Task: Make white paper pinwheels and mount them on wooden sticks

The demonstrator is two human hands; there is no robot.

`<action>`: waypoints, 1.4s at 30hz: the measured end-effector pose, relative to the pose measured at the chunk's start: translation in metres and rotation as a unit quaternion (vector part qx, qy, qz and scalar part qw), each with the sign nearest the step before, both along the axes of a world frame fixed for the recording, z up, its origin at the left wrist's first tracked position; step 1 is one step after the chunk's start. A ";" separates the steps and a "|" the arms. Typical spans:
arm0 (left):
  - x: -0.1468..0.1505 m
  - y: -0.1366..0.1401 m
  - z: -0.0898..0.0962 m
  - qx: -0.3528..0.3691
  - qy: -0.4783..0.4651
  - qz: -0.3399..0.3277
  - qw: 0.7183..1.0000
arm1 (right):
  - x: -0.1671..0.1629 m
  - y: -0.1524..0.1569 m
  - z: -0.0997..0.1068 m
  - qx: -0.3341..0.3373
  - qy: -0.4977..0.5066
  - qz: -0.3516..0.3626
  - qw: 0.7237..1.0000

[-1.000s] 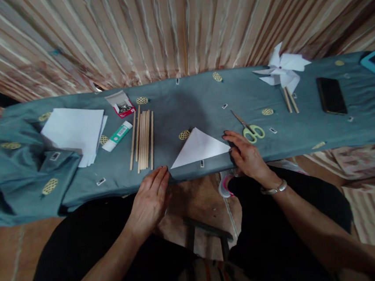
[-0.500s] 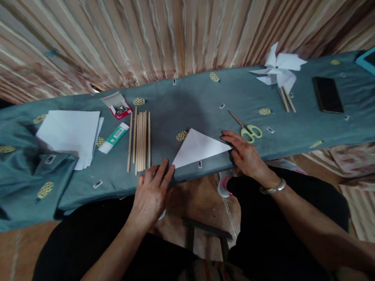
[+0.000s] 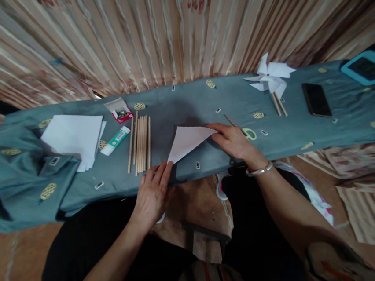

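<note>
A white sheet of paper folded into a triangle is between my hands, its right side lifted off the cloth. My left hand pinches its near left corner, fingers closed. At the far right corner, my right hand grips the paper between thumb and fingers; a silver bangle circles that wrist. Beyond the right hand lie scissors with pale green handles, partly covered by the hand. Several wooden sticks lie side by side just past my left hand.
On the left are a stack of white paper, a green and white glue tube and an open red box of small metal pieces. To the right are a paper pinwheel, two short sticks, a phone and a blue-framed device.
My right hand has moved left and away from me, raising and turning the triangle's right corner. Now that hand covers part of the scissors. My left hand stays at the left corner.
</note>
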State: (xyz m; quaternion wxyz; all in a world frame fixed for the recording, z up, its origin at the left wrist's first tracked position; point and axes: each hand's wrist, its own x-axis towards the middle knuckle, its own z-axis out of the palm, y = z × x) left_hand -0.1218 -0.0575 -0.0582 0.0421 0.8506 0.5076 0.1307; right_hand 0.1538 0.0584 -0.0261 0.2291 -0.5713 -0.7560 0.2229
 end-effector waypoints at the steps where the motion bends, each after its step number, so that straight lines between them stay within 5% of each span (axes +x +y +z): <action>1: 0.000 0.000 0.000 -0.007 -0.014 0.002 1.000 | -0.001 0.001 0.003 -0.014 0.003 0.000 1.000; 5: 0.000 0.003 0.001 -0.044 -0.113 0.030 0.992 | -0.006 0.005 0.010 -0.054 0.054 0.018 0.997; 8: 0.001 0.005 0.001 -0.100 -0.246 0.089 0.960 | -0.007 0.009 0.009 -0.101 0.127 0.003 0.987; 10: 0.004 0.007 0.001 -0.158 -0.354 0.143 0.911 | -0.007 0.011 0.009 -0.150 0.191 -0.020 0.970; 14: 0.013 0.015 0.004 -0.245 -0.576 0.216 0.749 | -0.004 0.009 0.012 -0.198 0.304 -0.054 0.930; 19: 0.020 0.028 0.017 -0.320 -0.697 0.242 0.594 | -0.001 0.008 0.012 -0.193 0.346 -0.071 0.915; 22: 0.023 0.035 0.025 -0.338 -0.726 0.258 0.540 | 0.001 0.011 0.005 -0.202 0.361 -0.060 0.908; 26: 0.024 0.043 0.029 -0.342 -0.738 0.272 0.514 | -0.001 0.012 -0.002 -0.194 0.381 -0.020 0.904; 30: 0.026 0.048 0.024 -0.368 -0.721 0.258 0.527 | -0.005 0.010 0.001 -0.158 0.420 0.006 0.894; 34: 0.027 0.052 0.019 -0.328 -0.679 0.251 0.607 | -0.011 0.011 0.005 -0.150 0.440 0.011 0.885; 36: 0.025 0.057 0.022 -0.267 -0.640 0.247 0.677 | -0.014 0.013 0.005 -0.115 0.451 -0.030 0.884; 40: 0.018 0.074 0.037 -0.022 -0.429 0.158 0.889 | -0.025 0.016 0.007 -0.046 0.506 -0.149 0.848; 42: 0.019 0.084 0.045 0.078 -0.295 0.095 0.947 | -0.032 0.016 0.010 -0.069 0.541 -0.169 0.821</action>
